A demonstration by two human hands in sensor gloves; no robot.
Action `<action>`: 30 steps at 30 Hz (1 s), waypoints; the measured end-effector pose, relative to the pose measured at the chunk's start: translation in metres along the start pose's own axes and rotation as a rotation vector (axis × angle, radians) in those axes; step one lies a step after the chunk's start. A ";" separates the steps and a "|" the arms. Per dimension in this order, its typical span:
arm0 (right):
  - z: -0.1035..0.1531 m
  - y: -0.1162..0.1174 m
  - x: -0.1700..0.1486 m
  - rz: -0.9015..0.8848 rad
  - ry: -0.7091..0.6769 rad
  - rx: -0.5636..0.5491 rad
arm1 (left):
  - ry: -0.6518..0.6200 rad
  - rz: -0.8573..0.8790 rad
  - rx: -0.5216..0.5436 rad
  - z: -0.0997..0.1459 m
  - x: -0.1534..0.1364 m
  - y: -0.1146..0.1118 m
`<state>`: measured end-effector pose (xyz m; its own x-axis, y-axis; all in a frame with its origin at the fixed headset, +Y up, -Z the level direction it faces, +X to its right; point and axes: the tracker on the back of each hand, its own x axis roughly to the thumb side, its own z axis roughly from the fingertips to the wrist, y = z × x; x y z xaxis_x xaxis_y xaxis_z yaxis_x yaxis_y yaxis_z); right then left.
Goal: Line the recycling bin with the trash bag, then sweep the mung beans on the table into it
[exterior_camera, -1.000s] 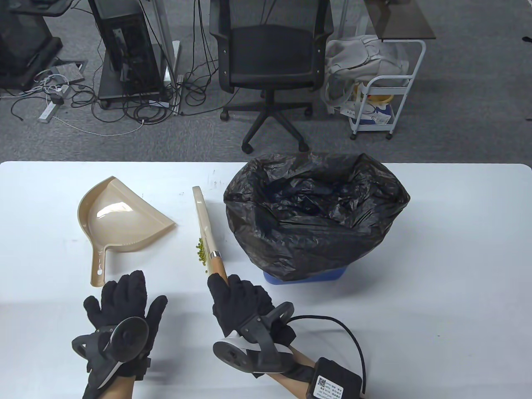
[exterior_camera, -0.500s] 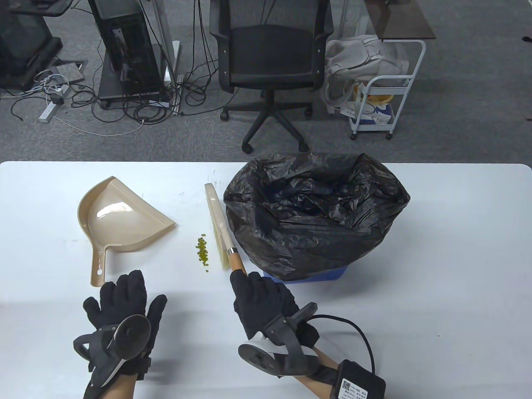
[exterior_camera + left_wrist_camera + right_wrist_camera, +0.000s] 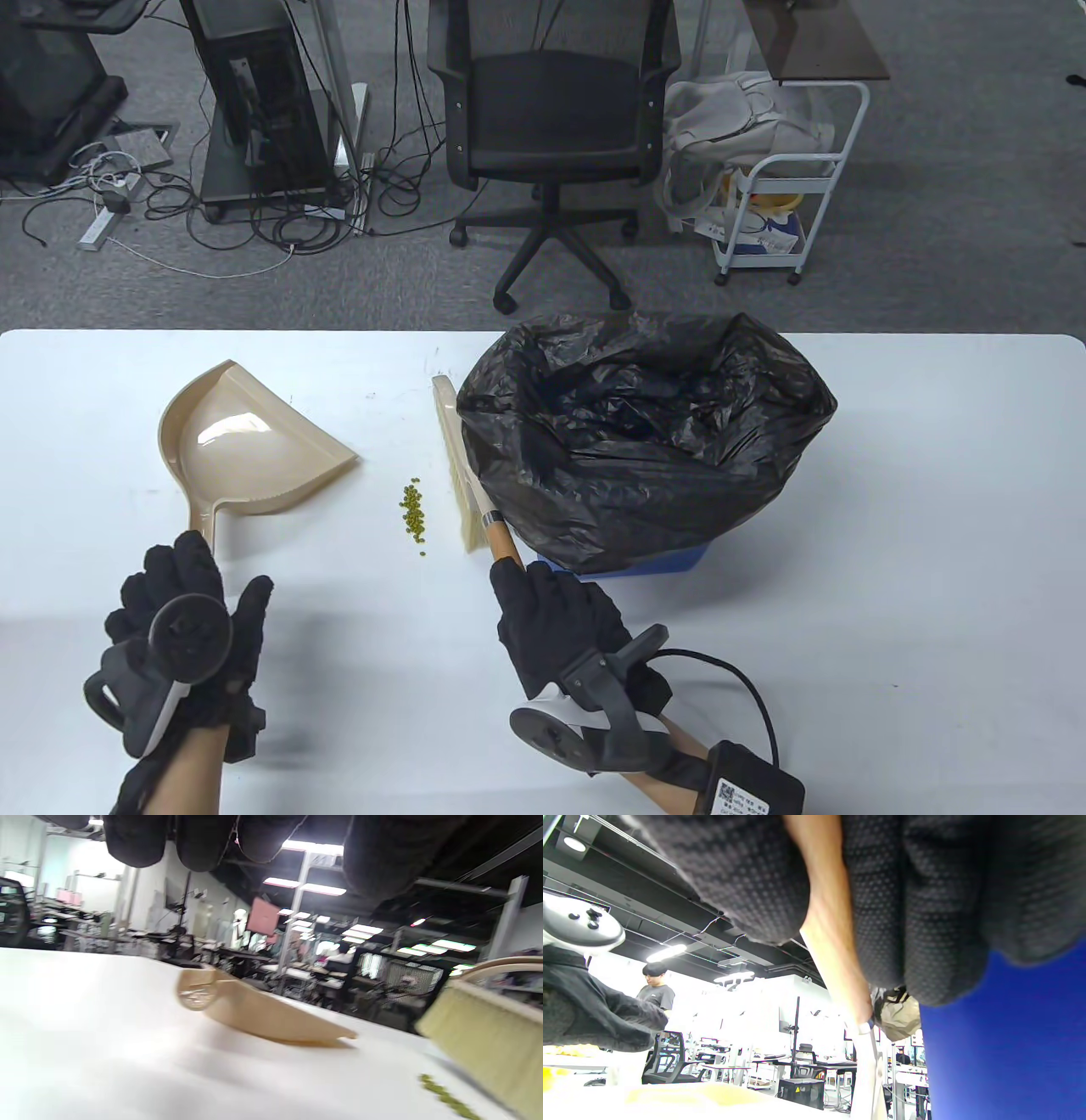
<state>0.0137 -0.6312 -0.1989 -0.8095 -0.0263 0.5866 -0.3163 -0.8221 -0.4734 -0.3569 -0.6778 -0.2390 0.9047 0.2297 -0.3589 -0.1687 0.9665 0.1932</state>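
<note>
your right hand [image 3: 556, 615] grips brush [image 3: 465, 480] handle, bristles parked beside lined bin [image 3: 645, 441], clear of beans [image 3: 413, 514] mid-table toward near edge. your left hand [image 3: 182, 632], fingers relaxed, empty, nears dustpan [image 3: 246, 446] handle, likely to set pan for sweep.

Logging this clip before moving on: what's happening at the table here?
A person is partway through a sweep-up. The right hand grips the brush by its wooden handle, bristles just right of a small pile of mung beans. The left hand reaches for the dustpan handle, not gripping it. The blue bin already wears its black trash bag.
</note>
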 end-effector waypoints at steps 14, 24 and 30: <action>-0.001 -0.002 -0.008 -0.001 0.019 0.007 | 0.108 -0.141 -0.255 -0.072 -0.008 -0.045; -0.001 -0.003 -0.008 -0.006 0.017 0.004 | 0.071 -0.252 -0.210 -0.083 0.001 -0.078; 0.000 -0.002 -0.009 -0.014 0.014 0.002 | 0.074 -0.256 -0.159 -0.082 0.003 -0.078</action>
<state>0.0211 -0.6289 -0.2032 -0.8120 -0.0068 0.5836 -0.3264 -0.8236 -0.4639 -0.3728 -0.7429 -0.3302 0.8956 -0.0220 -0.4444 -0.0029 0.9985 -0.0553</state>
